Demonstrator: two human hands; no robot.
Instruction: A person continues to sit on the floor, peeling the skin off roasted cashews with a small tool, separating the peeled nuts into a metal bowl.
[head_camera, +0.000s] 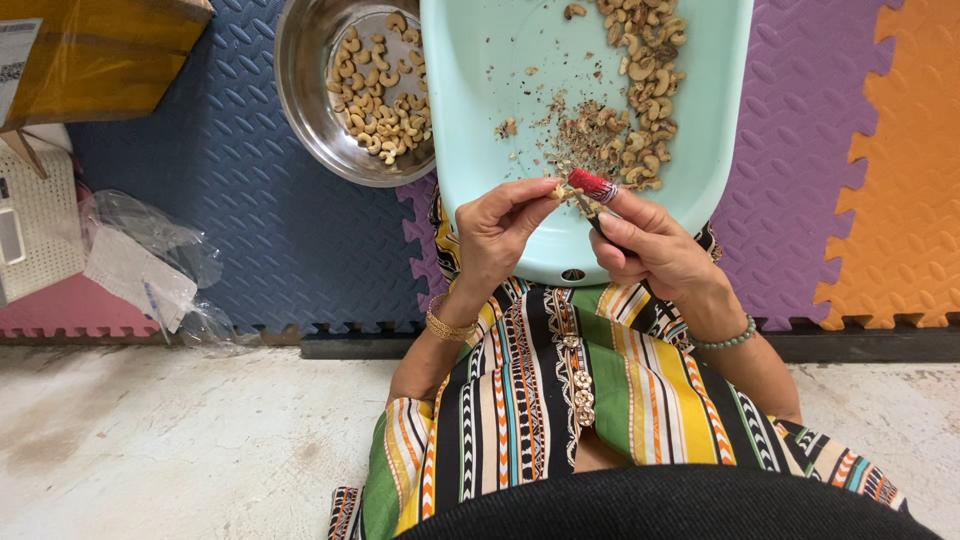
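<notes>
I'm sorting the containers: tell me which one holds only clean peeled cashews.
The round steel bowl on the blue mat. The pale green tub beside it holds cashews mixed with brown skin scraps.

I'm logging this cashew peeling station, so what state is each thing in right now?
Left hand: pinching a single pale cashew nut.
Right hand: gripping a small red-wrapped knife against the nut.
Pale green plastic tray: holding unpeeled cashews and skin scraps.
Round steel bowl: partly filled with peeled cashews.
Clear plastic bag: crumpled on the mat.
</notes>
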